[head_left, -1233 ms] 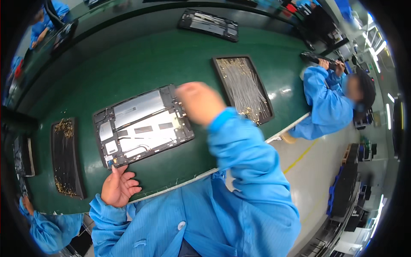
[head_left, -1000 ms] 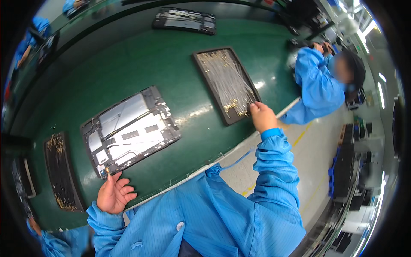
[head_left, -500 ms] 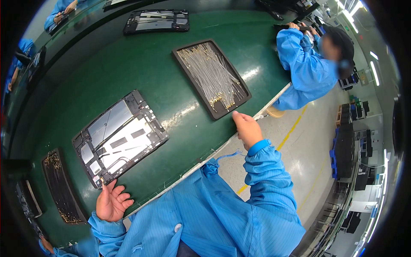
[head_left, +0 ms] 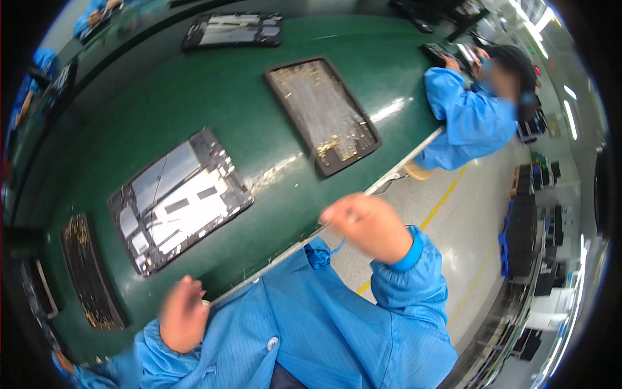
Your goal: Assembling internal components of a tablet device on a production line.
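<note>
My right hand (head_left: 369, 227) is over the table's front edge, fingertips pressed together; blur hides whatever may be between them. My left hand (head_left: 184, 316), smeared by motion, hovers by the front edge at lower left, and its fingers cannot be read. Between and beyond the hands lies an opened tablet (head_left: 181, 201), its silvery inner plate and black frame facing up. A dark tray (head_left: 329, 170) of thin grey cables (head_left: 317, 107) with gold-coloured ends rests farther right, apart from my right hand. One thin strand seems to hang over that tray's left side.
Another tray (head_left: 94, 275) with dark cables lies at far left, beside a partly seen device (head_left: 40, 288). A second opened tablet (head_left: 233, 30) is at the back of the green table (head_left: 240, 97). A co-worker in blue (head_left: 470, 120) handles a device at right.
My right hand has come back from the tray's near corner toward my body. My left hand has left the tablet's near corner and moved nearer to me. The view has shifted slightly.
</note>
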